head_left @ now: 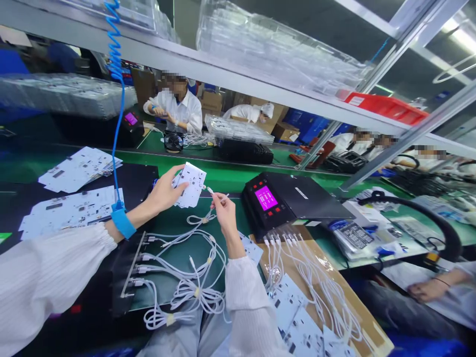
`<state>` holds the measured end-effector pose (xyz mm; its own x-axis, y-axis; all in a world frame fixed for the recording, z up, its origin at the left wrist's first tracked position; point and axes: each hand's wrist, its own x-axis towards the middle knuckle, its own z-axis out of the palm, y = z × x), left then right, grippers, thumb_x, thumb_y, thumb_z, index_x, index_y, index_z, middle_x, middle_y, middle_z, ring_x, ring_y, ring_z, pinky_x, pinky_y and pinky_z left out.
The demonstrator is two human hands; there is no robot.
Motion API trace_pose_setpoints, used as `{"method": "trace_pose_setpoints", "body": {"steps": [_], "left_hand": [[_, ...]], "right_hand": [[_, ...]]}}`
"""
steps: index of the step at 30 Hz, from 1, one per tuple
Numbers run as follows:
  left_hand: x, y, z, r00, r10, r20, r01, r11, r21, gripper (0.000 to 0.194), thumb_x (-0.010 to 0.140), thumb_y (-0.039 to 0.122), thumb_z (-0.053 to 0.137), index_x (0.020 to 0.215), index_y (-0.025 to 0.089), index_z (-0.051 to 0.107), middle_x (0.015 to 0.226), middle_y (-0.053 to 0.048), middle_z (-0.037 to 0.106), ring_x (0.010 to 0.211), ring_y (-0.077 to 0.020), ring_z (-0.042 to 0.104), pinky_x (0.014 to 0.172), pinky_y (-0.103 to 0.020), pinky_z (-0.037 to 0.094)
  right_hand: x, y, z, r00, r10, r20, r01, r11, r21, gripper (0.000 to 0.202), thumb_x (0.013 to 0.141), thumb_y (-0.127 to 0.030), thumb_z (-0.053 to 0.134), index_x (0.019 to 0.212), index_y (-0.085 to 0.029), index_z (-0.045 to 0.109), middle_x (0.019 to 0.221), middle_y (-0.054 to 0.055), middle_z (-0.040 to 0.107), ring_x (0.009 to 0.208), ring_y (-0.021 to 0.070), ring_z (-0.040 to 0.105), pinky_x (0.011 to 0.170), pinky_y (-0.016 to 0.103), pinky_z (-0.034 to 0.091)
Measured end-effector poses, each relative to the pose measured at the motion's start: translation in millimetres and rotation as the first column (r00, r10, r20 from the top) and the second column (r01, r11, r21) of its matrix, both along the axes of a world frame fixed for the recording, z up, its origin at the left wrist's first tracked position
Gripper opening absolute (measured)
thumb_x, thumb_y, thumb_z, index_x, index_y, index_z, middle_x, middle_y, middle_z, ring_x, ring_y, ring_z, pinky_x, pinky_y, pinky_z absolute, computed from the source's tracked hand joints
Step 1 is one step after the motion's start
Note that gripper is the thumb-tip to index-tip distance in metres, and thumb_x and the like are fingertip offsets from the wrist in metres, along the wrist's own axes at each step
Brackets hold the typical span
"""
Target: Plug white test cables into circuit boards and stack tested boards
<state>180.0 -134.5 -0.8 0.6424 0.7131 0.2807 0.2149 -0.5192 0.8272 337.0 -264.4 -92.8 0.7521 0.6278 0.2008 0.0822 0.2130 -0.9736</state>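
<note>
My left hand (169, 188) holds a white circuit board (194, 182) up over the bench, thumb across its face. A blue wrist strap (122, 222) with a coiled cord circles that wrist. In my right hand (224, 210) is the plug end of a white cable (210, 190), pinched between thumb and fingers at the board's right edge. Whether the plug sits in the board's socket I cannot tell. Below, bundled white cables (197, 287) run from ports on a black box (128, 277) to the left.
A black tester (266, 196) with a lit magenta screen stands right, with white cables (312, 267) hanging over cardboard (357, 312). Circuit boards lie stacked at left (78, 168) and lower right (297, 317). A metal shelf (238, 74) crosses overhead. Co-workers sit opposite and at right.
</note>
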Motion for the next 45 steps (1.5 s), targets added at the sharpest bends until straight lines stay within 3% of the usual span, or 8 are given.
{"method": "trace_pose_setpoints", "body": {"steps": [7, 11, 15, 20, 25, 27, 31, 45], "left_hand": [[2.0, 0.8, -0.8, 1.0, 0.015, -0.002, -0.015, 0.999, -0.028, 0.069, 0.089, 0.036, 0.066, 0.154, 0.019, 0.051, 0.147, -0.013, 0.063, 0.137, -0.0331, 0.059, 0.11, -0.046, 0.054], [3.0, 3.0, -1.2, 1.0, 0.03, -0.004, -0.03, 0.999, -0.028, 0.069, 0.089, 0.033, 0.068, 0.155, 0.018, 0.051, 0.152, -0.012, 0.06, 0.137, -0.0315, 0.059, 0.115, -0.044, 0.051], [0.8, 4.0, 1.9, 0.999, 0.021, -0.047, -0.024, 0.998, -0.051, 0.068, 0.09, 0.032, 0.068, 0.156, 0.021, 0.051, 0.154, -0.01, 0.058, 0.126, -0.031, 0.066, 0.101, -0.04, 0.059], [-2.9, 2.8, 6.0, 0.993, -0.034, -0.112, 0.014, 0.985, -0.173, 0.071, 0.092, 0.034, 0.07, 0.158, 0.025, 0.047, 0.145, -0.01, 0.066, 0.095, -0.0243, 0.075, 0.074, -0.031, 0.062], [-1.7, 2.2, 5.7, 0.999, -0.021, -0.047, 0.002, 0.929, -0.369, 0.073, 0.088, 0.03, 0.076, 0.156, 0.025, 0.05, 0.152, -0.011, 0.06, 0.112, -0.0249, 0.072, 0.074, -0.026, 0.061], [-0.9, 2.9, 4.8, 0.999, -0.02, -0.045, 0.0, 0.915, -0.404, 0.073, 0.088, 0.03, 0.077, 0.156, 0.024, 0.05, 0.149, -0.013, 0.062, 0.109, -0.025, 0.072, 0.073, -0.028, 0.061], [-0.5, 3.8, 4.4, 0.998, -0.037, -0.051, 0.014, 0.918, -0.396, 0.071, 0.088, 0.029, 0.075, 0.155, 0.025, 0.051, 0.14, -0.013, 0.069, 0.095, -0.0228, 0.074, 0.07, -0.029, 0.059], [-0.6, 2.0, 5.0, 0.997, -0.059, -0.054, 0.038, 0.942, -0.334, 0.071, 0.09, 0.031, 0.069, 0.157, 0.023, 0.047, 0.153, -0.011, 0.059, 0.106, -0.0234, 0.07, 0.078, -0.028, 0.056]], "right_hand": [[-1.3, 2.9, 0.6, 0.998, 0.029, -0.062, -0.027, 0.999, 0.03, 0.047, 0.077, -0.06, 0.072, 0.092, -0.015, 0.073, 0.063, -0.004, 0.051, 0.056, 0.0096, 0.043, 0.055, 0.025, 0.037], [1.3, -0.4, -1.0, 0.997, 0.065, -0.051, -0.064, 0.998, 0.026, 0.048, 0.077, -0.061, 0.073, 0.094, -0.016, 0.074, 0.067, -0.002, 0.055, 0.056, 0.0087, 0.04, 0.054, 0.025, 0.032], [7.0, -7.2, -2.4, 0.992, 0.122, -0.016, -0.122, 0.992, 0.011, 0.048, 0.079, -0.061, 0.074, 0.094, -0.016, 0.076, 0.067, -0.002, 0.055, 0.055, 0.0081, 0.037, 0.053, 0.025, 0.028], [14.6, -16.3, -4.8, 0.985, 0.165, 0.038, -0.165, 0.986, -0.02, 0.047, 0.079, -0.058, 0.076, 0.095, -0.014, 0.079, 0.066, -0.002, 0.053, 0.057, 0.0085, 0.035, 0.054, 0.026, 0.025], [15.7, -22.2, -3.0, 0.986, 0.162, 0.05, -0.161, 0.986, -0.036, 0.05, 0.08, -0.058, 0.074, 0.104, -0.014, 0.08, 0.067, -0.002, 0.052, 0.058, 0.0094, 0.035, 0.055, 0.026, 0.025], [15.7, -23.6, -1.4, 0.983, 0.178, 0.048, -0.175, 0.983, -0.049, 0.05, 0.08, -0.057, 0.074, 0.104, -0.014, 0.08, 0.066, -0.002, 0.052, 0.057, 0.0094, 0.035, 0.054, 0.026, 0.024], [15.3, -25.0, 1.8, 0.975, 0.217, 0.038, -0.214, 0.975, -0.065, 0.047, 0.078, -0.057, 0.074, 0.098, -0.014, 0.081, 0.062, -0.003, 0.048, 0.055, 0.0092, 0.034, 0.053, 0.026, 0.023], [9.7, -24.4, 0.8, 0.975, 0.221, -0.021, -0.222, 0.973, -0.059, 0.05, 0.079, -0.061, 0.072, 0.095, -0.014, 0.079, 0.052, -0.008, 0.031, 0.051, 0.0083, 0.024, 0.052, 0.027, 0.017]]}}
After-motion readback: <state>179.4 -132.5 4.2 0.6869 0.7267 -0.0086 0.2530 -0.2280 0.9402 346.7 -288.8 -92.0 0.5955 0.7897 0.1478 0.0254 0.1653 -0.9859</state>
